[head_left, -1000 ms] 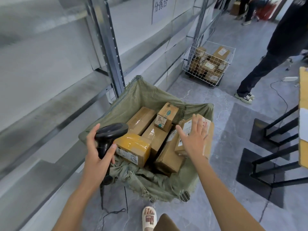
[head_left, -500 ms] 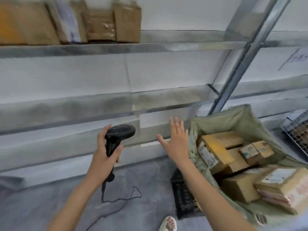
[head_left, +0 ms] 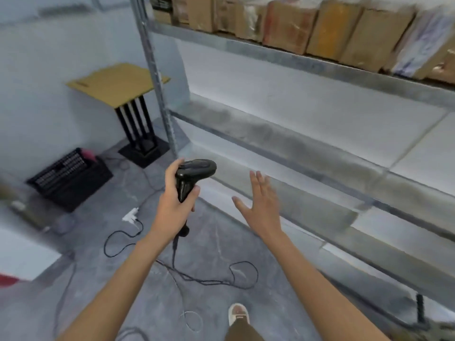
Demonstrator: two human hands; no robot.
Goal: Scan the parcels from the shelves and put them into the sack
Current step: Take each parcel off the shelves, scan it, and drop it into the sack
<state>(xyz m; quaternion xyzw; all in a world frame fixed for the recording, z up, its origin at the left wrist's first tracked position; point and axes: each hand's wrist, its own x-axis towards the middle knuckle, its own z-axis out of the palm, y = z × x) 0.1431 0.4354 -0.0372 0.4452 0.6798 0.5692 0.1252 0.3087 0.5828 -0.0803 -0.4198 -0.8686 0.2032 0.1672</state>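
Metal shelving [head_left: 307,62] fills the right side & runs away to upper L; lower levels in front of me look bare. Parcels [head_left: 290,25] stand in a row on the top shelf seen, brown cartons pressed side by side, one w/ pale wrap at far R; blurred, labels unreadable. Sack not in view. Grey floor [head_left: 216,244] below. Small stand w/ tan top [head_left: 115,84] on black legs, left of the shelf upright. Black crate [head_left: 71,178] on floor near the wall, further L. Black cable [head_left: 197,279] loops across floor under my arms. My L hand [head_left: 172,205] is wrapped round the grip of the black scanner [head_left: 194,173], head pointing R toward the shelf. My R hand [head_left: 261,207] is spread flat, fingers apart, holding nothing, near the low shelf edge; can't tell if touching. One shoe [head_left: 237,313] at bottom.
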